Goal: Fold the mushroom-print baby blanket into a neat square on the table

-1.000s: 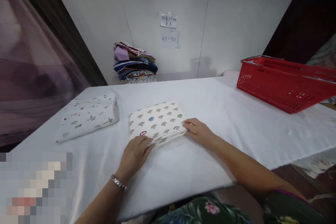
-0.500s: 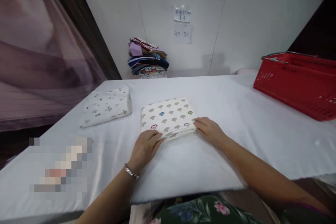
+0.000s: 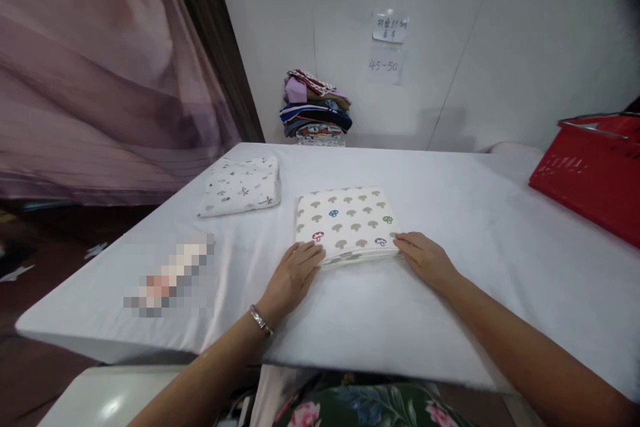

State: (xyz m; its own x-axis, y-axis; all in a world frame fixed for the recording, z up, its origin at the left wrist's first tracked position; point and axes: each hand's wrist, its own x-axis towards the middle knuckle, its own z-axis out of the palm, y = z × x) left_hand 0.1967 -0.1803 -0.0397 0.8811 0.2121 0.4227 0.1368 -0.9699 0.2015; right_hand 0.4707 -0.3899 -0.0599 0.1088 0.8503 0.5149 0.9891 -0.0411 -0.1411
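Note:
In the middle of the table lies a folded cloth (image 3: 347, 219), white with grey mushrooms and a few blue, red, green and purple ones. My left hand (image 3: 295, 273) grips its near left corner, fingers on top and thumb along the front edge. At the near right corner my right hand (image 3: 425, 259) holds the cloth's edge between fingertips and thumb. The folded layers show along the front edge. To the left, apart from both hands, rests a second folded cloth (image 3: 243, 187), white with small grey prints.
A white-covered table (image 3: 475, 213) spreads under everything. At the right edge stands a red basket (image 3: 595, 173) with metal handles. Behind the table rises a stack of folded fabrics (image 3: 316, 107). A pixelated item (image 3: 170, 277) lies at the left. A pink curtain (image 3: 100, 80) hangs there too.
The view has turned left, so everything appears further right and the basket is partly cut off. Both hands remain at the near corners of the mushroom cloth, which looks unchanged.

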